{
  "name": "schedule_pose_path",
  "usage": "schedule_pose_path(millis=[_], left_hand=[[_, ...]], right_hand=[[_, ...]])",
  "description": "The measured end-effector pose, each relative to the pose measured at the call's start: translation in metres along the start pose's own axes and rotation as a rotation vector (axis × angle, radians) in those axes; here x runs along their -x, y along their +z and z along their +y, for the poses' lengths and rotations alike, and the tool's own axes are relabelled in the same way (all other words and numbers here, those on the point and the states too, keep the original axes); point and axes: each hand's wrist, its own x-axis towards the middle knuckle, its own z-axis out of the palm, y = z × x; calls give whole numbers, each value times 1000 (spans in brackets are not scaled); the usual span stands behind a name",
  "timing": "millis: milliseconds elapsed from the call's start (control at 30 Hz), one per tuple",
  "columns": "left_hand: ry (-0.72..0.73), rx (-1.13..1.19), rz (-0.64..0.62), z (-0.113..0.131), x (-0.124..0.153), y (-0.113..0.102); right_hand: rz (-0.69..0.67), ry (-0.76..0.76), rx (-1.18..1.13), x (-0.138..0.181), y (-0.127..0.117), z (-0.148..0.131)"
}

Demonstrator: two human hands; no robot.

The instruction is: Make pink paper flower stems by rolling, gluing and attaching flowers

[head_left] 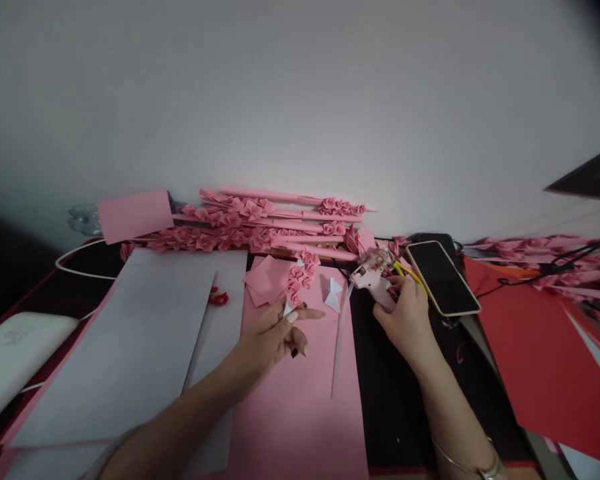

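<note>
My left hand (270, 337) pinches the lower end of a small pink paper flower spray (303, 277) between thumb and fingers, its other fingers loosely extended. A pale paper tip shows at the pinch. My right hand (407, 317) is wrapped round the handle of a white hot glue gun (373, 280), whose front end points up and away and looks stained. Between the hands, a folded white paper piece (333, 295) and a narrow white paper strip (338, 350) lie on a pink paper sheet (300, 420).
Finished pink paper flower stems (240, 233) are piled along the wall. To the left are white paper sheets (115, 347) and a white box-shaped device (20, 360). A phone (443, 277), red paper (540, 360) and black cables (555, 263) are on the right.
</note>
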Motion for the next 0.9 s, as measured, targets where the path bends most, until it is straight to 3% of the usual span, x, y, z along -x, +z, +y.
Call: schedule_pose_path(millis=[200,400,667,900], left_hand=[[-39,-77,28,2,-3,0],[-55,-80,15,0,-3,-2],[124,-300,101,-4,-5,-10],[217,-511,243,0,-1,-14]], right_hand=[[66,22,21,0,8,2],[32,81,78,3,6,2],[-28,112,-25,-2,-6,3],[79,123,-145,-4,-10,2]])
